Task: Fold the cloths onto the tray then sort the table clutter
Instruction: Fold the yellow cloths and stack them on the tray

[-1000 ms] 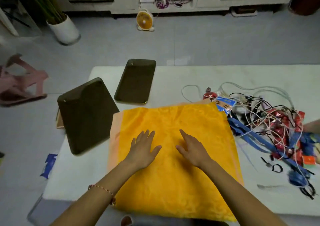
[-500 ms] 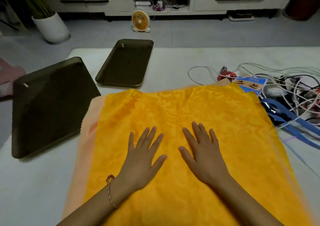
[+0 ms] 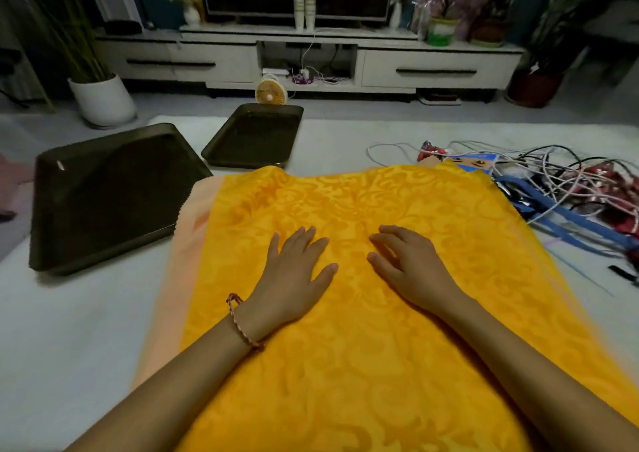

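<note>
A large yellow-orange patterned cloth [image 3: 363, 209] lies spread flat on the white table [image 3: 69, 330]. A pale peach cloth [image 3: 186, 244] shows from under its left edge. My left hand [image 3: 294, 278] rests flat on the yellow cloth with fingers spread. Just to its right, my right hand [image 3: 408, 265] also rests on the cloth, fingers slightly bent. A big dark tray [image 3: 100, 192] sits to the left of the cloths. At the far edge of the table lies a smaller dark tray [image 3: 254, 137]. Tangled cables, blue straps and red packets form the clutter [image 3: 553, 185] at the right.
A blue card packet [image 3: 479, 161] pokes out at the cloth's far right corner. Beyond the table stand a white planter [image 3: 103, 100], a small yellow fan [image 3: 271, 93] on the floor and a white TV cabinet [image 3: 311, 60].
The view has tilted up and come closer to the table. Both hands stay flat on the yellow cloth; the right hand's fingers have curled slightly.
</note>
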`<state>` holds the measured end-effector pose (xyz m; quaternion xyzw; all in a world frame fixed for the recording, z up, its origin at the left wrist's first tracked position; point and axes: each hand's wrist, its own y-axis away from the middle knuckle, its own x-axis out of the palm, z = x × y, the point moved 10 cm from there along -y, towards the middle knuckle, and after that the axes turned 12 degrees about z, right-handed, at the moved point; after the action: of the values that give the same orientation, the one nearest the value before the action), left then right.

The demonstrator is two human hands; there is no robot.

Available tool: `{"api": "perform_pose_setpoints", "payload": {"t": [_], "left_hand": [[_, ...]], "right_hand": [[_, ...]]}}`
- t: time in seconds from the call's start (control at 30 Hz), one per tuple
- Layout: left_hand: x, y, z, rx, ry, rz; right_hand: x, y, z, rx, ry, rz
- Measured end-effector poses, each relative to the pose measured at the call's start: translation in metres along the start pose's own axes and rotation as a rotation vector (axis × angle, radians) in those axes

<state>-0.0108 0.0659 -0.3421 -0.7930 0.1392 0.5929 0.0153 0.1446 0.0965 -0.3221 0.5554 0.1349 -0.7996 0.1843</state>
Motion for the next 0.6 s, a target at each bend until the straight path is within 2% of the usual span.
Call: {"api": "perform_pose_setpoints", "payload": {"t": [0.13, 0.27, 0.47, 0.6], "left_hand": [[-0.007, 0.012, -0.005, -0.022, 0.006, -0.009], [-0.003, 0.032, -0.018, -0.07, -0.045, 0.045], [0.014, 0.079, -0.059, 0.081, -0.06, 0.19], [0.035, 0.094, -0.075, 0.112, -0.144, 0.306]], "right_hand": [[-0.01, 0.01, 0.009, -0.052, -0.018, -0.04], [-0.009, 0.027, 0.012, -0.061, 0.012, 0.008], [-0.008, 0.063, 0.022, -0.131, -0.034, 0.123], [-0.008, 0.079, 0.035, -0.179, -0.072, 0.143]]}}
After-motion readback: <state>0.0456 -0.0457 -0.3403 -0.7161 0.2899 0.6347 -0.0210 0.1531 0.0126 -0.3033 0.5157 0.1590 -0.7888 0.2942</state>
